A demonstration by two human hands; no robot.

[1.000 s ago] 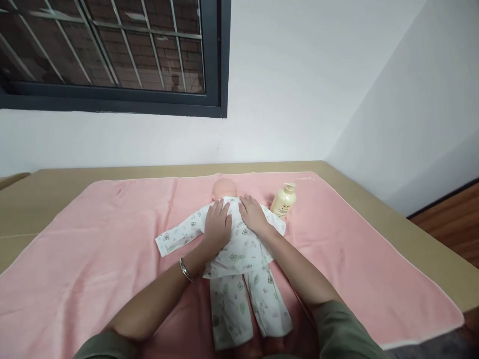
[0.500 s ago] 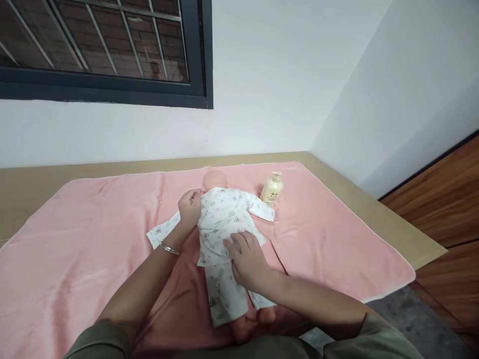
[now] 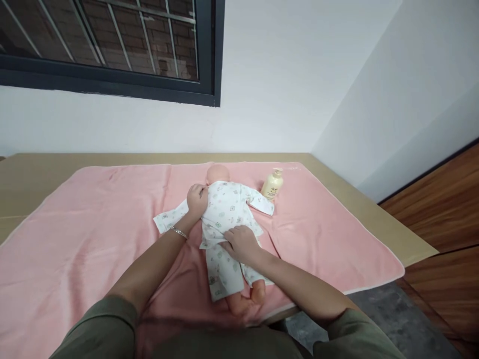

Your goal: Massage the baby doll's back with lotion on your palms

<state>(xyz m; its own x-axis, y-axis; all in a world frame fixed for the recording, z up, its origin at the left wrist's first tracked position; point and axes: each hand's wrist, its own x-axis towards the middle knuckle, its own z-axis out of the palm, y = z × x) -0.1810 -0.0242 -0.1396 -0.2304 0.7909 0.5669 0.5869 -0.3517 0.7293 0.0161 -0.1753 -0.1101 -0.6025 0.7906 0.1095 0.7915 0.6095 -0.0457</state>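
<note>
A baby doll (image 3: 218, 173) lies with its head toward the wall, dressed in a white printed shirt (image 3: 228, 204) and matching trousers (image 3: 222, 271). Curled at the shoulder on the doll's left-hand side in the picture is my left hand (image 3: 197, 199); what its fingers hold is hidden. Lower down, my right hand (image 3: 243, 243) lies over the shirt's hem and the waist, thumb apart from the fingers. The sleeves spread out to both sides, and bare feet (image 3: 245, 301) show below the trouser legs.
A cream pump bottle (image 3: 272, 184) stands beyond the right sleeve. Everything rests on a wrinkled pink blanket (image 3: 318, 234) over a tan table (image 3: 396, 234). Behind are a white wall and a dark-framed window (image 3: 149, 82); wooden panels (image 3: 445, 199) are at the right.
My view has shifted, showing more of the doll's feet. My left hand presses lower against the shoulder. My right hand stays around the waist, its fingers a little more bent.
</note>
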